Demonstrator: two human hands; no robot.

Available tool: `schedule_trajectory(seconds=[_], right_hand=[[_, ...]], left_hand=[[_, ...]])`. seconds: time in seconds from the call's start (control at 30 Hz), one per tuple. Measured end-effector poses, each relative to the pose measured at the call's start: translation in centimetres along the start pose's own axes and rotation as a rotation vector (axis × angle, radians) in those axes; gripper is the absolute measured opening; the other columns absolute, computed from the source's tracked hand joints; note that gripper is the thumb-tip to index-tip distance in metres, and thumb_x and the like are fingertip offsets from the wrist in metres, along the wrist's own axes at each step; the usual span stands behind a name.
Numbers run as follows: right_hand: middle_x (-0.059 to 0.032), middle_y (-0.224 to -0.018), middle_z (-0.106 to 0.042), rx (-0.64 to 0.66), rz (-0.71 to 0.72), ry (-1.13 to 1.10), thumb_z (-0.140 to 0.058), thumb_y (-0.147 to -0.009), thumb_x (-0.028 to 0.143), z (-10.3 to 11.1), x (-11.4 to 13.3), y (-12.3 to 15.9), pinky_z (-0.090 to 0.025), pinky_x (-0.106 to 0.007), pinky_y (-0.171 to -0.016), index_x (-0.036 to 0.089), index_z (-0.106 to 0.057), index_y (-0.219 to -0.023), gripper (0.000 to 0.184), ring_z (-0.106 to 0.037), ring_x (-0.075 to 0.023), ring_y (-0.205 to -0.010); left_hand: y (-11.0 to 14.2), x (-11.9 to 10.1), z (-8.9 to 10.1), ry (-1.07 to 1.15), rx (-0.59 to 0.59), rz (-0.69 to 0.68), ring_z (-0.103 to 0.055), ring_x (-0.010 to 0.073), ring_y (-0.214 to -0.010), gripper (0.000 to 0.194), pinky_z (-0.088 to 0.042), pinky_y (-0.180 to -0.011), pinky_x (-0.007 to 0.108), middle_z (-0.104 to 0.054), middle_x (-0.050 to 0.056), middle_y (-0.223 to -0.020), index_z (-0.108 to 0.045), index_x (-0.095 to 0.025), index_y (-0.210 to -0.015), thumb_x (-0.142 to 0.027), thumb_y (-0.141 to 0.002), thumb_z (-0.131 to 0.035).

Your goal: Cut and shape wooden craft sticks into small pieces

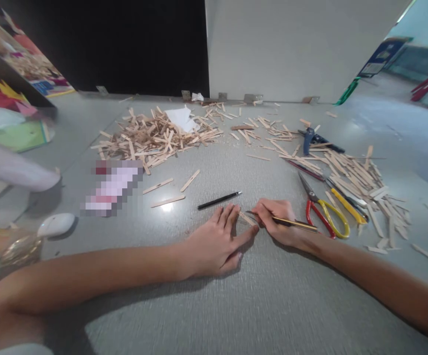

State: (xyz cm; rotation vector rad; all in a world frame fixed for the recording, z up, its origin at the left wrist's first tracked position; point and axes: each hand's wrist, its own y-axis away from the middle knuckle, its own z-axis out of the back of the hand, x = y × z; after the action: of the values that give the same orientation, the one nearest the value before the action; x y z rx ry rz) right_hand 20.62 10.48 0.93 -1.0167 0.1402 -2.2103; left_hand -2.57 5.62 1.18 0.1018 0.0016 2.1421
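My left hand [214, 244] lies flat on the grey table [273, 296], fingers stretched out, its fingertips pressing down a short wooden stick [248, 219]. My right hand [276, 222] is closed round a thin yellow-handled tool [295, 223] held like a pen, its tip touching the same stick. A black pen [219, 200] lies just beyond my left fingers.
Red-and-yellow-handled snips [322, 209] lie right of my right hand. Piles of wooden sticks [154, 138] cover the back left, and more wooden sticks [350, 172] the right, with blue-handled pliers [310, 138] among them. A white computer mouse [55, 224] sits at the left.
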Motion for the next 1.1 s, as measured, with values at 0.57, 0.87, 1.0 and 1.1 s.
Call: schedule_trajectory(seconds=[0.57,0.87,1.0,1.1], right_hand=[[0.007,-0.06,-0.039,0.086,-0.003,-0.052,-0.041,-0.114,0.048,-0.17,0.25,-0.6,-0.028,-0.027,-0.051,0.026,-0.036,-0.072,0.048,-0.033,-0.0112,-0.051],[0.0062,-0.061,-0.041,0.103,0.029,-0.047,-0.04,-0.114,0.045,-0.26,-0.07,-0.66,-0.028,-0.027,-0.052,0.026,-0.036,-0.074,0.045,-0.037,-0.0118,-0.052],[0.0061,-0.06,-0.041,0.096,0.029,-0.043,-0.041,-0.113,0.044,-0.37,-0.12,-0.66,-0.028,-0.028,-0.052,0.026,-0.036,-0.073,0.045,-0.037,-0.012,-0.052],[0.0066,-0.06,-0.04,0.083,0.021,-0.042,-0.042,-0.113,0.042,-0.38,-0.04,-0.61,-0.028,-0.028,-0.052,0.026,-0.036,-0.073,0.044,-0.035,-0.0118,-0.052]], left_hand=[[0.05,0.13,-0.33,0.084,-0.079,-0.009,-0.049,0.0526,-0.152,0.074,-0.036,-0.121,0.069,-0.046,0.034,-0.166,-0.032,-0.012,-0.17,-0.045,-0.107,-0.051],[0.02,0.12,-0.15,0.092,-0.074,-0.007,-0.05,0.0514,-0.152,0.072,-0.036,-0.122,0.069,-0.049,0.033,-0.165,-0.035,-0.012,-0.169,-0.045,-0.107,-0.051],[0.12,0.17,-0.45,0.101,-0.081,-0.004,-0.048,0.0524,-0.153,0.072,-0.036,-0.12,0.07,-0.046,0.033,-0.166,-0.034,-0.013,-0.17,-0.045,-0.107,-0.049],[0.14,0.18,-0.52,0.096,-0.08,-0.003,-0.048,0.0523,-0.153,0.073,-0.036,-0.121,0.069,-0.046,0.033,-0.167,-0.032,-0.013,-0.171,-0.045,-0.108,-0.05]])
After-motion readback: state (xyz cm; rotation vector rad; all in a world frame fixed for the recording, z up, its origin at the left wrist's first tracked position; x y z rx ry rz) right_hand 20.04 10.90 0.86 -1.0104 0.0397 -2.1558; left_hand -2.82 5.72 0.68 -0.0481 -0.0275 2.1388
